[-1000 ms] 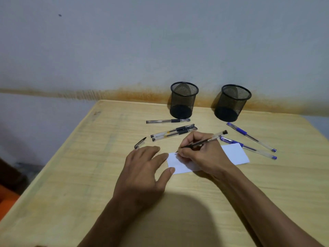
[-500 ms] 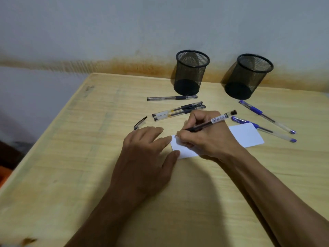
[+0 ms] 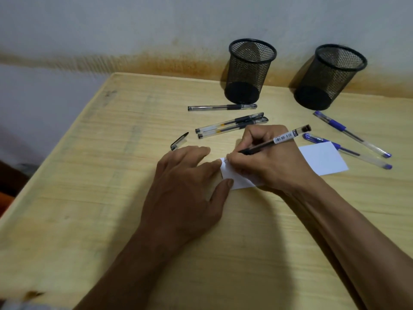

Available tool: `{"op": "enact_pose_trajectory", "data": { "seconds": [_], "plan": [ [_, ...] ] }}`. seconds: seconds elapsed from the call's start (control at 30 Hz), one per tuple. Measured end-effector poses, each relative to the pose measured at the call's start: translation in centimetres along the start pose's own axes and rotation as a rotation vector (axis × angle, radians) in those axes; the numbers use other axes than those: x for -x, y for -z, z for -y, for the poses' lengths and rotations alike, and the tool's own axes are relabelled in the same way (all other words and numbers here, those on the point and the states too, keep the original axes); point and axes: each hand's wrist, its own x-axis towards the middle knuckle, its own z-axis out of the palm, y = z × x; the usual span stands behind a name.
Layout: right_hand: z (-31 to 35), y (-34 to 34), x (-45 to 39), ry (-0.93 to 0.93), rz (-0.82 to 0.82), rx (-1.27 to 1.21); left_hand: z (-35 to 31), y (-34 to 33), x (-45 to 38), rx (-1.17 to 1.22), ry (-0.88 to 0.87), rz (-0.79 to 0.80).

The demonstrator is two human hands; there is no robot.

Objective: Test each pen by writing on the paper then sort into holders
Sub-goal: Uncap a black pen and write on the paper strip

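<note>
The right hand has a black pen pinched in its grip, tip on the left end of the white paper. The left hand lies flat and empty, fingertips pinning the paper's edge to the desk. Two mesh holders stand behind.

Lighting dim and even, with a yellowish cast. A broad soft shadow lies on the counter below the hands. No glare. Wide-angle bowing bends the counter's edges; its near left corner is blurred. Overall detail soft.
</note>
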Motion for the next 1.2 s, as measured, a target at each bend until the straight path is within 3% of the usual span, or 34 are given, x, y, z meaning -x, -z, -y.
{"op": "enact_pose_trajectory", "data": {
  "seconds": [1.2],
  "plan": [
    [-1.3,0.2,-0.2,0.058,-0.044,-0.061,0.1,-0.2,-0.2,0.036,0.003,-0.010]
  ]
}}
